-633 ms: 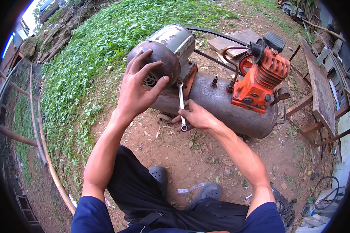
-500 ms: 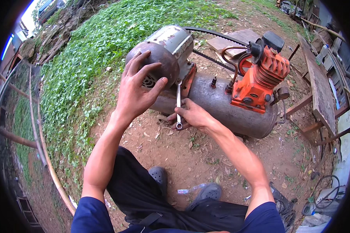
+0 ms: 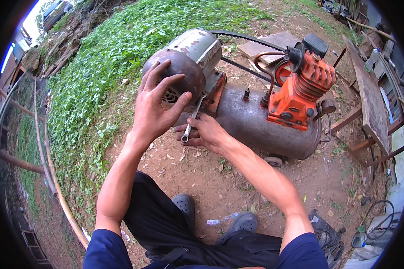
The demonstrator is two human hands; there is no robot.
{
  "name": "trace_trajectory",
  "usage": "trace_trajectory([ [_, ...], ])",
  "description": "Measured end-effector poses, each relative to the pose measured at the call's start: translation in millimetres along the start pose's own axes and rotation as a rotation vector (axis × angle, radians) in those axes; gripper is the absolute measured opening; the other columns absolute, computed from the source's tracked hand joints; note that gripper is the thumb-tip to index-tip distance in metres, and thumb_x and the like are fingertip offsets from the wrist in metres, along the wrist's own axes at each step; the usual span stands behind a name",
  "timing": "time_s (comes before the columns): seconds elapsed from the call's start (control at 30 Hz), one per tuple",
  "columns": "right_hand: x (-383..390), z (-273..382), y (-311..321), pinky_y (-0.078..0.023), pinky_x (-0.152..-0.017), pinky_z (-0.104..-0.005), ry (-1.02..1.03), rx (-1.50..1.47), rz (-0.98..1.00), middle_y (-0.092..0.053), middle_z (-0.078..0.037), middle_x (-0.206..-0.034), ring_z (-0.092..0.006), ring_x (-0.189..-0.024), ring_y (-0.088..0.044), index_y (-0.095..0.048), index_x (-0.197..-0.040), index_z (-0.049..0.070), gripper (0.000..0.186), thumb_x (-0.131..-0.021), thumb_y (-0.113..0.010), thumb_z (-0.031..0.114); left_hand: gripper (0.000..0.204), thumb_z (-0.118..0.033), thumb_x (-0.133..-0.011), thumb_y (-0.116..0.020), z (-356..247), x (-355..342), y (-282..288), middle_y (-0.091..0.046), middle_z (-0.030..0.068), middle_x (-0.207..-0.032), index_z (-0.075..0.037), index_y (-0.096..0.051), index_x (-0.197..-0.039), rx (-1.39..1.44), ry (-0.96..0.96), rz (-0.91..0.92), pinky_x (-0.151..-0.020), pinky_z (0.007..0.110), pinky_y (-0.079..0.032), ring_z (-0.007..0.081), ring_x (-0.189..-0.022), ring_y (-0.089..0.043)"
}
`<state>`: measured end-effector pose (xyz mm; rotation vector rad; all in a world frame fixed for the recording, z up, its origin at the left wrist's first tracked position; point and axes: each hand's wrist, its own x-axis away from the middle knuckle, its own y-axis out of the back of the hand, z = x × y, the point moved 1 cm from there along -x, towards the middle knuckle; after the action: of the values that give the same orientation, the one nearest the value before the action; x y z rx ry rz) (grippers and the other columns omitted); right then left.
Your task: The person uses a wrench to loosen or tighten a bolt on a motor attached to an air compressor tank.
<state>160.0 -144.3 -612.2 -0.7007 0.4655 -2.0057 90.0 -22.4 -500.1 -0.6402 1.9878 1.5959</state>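
We grip a wrench (image 3: 196, 110) in our right hand (image 3: 208, 132). Our left hand (image 3: 153, 110) rests spread wide against the motor (image 3: 187, 62).

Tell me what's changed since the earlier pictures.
The long silver metal wrench has swung, its near ring end moving left; the right hand moved left with it, gripping it throughout. Nothing was visibly let go. The left hand stays against the brown, dome-shaped metal motor cover.
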Motion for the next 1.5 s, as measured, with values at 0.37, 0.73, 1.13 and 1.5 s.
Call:
trace_trajectory([
  [0.37, 5.2, 5.8, 3.6, -0.06, -0.068, -0.043, 0.004, -0.051, -0.051, -0.062, -0.015, -0.091, -0.0302, -0.081, -0.069, -0.045, -0.123, 0.002, 0.028, -0.103, -0.044, 0.021, 0.036, -0.026, -0.081, -0.076, -3.3, -0.1, -0.2, -0.046, 0.0148, -0.144, -0.011, -0.069, -0.113, -0.018, -0.006, 0.007, -0.109, 0.048, -0.037, 0.037, -0.135, -0.041],
  [0.73, 23.6, 12.9, 24.3, -0.047, -0.045, -0.0257, -0.046, 0.255, -0.015, -0.059, -0.006, -0.084, -0.0168, -0.07, -0.066, -0.045, -0.124, 0.003, 0.036, -0.101, -0.053, 0.03, 0.035, -0.026, -0.082, -0.075, -7.6, -2.3, 2.4, -0.047, 0.0144, -0.144, -0.011, -0.069, -0.113, 0.007, 0.03, 0.026, -0.109, 0.047, -0.036, 0.0353, -0.135, -0.042],
  [1.13, 40.7, 40.8, 100.3, -0.032, -0.039, -0.0208, -0.038, 0.58, -0.175, -0.05, 0.004, -0.069, -0.0049, -0.052, -0.046, -0.063, -0.109, 0.004, 0.035, -0.091, -0.069, 0.033, 0.035, -0.027, -0.082, -0.075, -9.9, -3.4, 5.5, -0.047, 0.0137, -0.145, -0.011, -0.069, -0.114, 0.035, 0.046, 0.05, -0.111, 0.048, -0.034, 0.0351, -0.137, -0.039],
  [1.5, 48.2, 87.6, 113.5, -0.05, -0.086, -0.0459, 0.644, 1.946, -0.505, -0.067, -0.011, -0.095, -0.031, -0.099, -0.063, -0.073, -0.098, 0.012, 0.019, -0.086, -0.066, 0.026, 0.037, -0.027, -0.082, -0.075, -7.7, 0.2, 10.7, -0.046, 0.0129, -0.146, -0.012, -0.069, -0.115, 0.044, 0.048, 0.09, -0.112, 0.047, -0.033, 0.0347, -0.137, -0.039],
])
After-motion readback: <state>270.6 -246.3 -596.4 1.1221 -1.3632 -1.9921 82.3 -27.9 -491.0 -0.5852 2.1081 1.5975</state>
